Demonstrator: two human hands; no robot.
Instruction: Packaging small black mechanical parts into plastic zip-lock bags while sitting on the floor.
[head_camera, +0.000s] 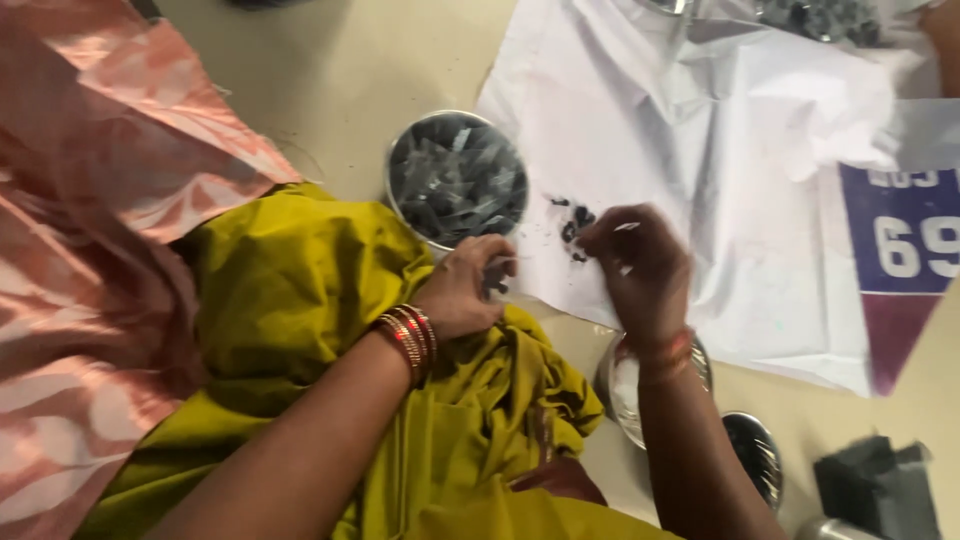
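While my left hand (462, 292) pinches a small dark piece (494, 280) over the olive cloth (300, 300), my right hand (640, 265) hovers just right of it, fingers curled; what it grips I cannot tell. Ahead stands a round tin (457, 178) of dark pieces; more lie scattered (573, 225) on white paper (720, 150).

Left hand (462, 290) pinched; right hand (640, 265) curled.

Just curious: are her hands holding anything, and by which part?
The left hand pinches a small dark piece at its fingertips; the right hand looks pinched too, but what it holds cannot be told.
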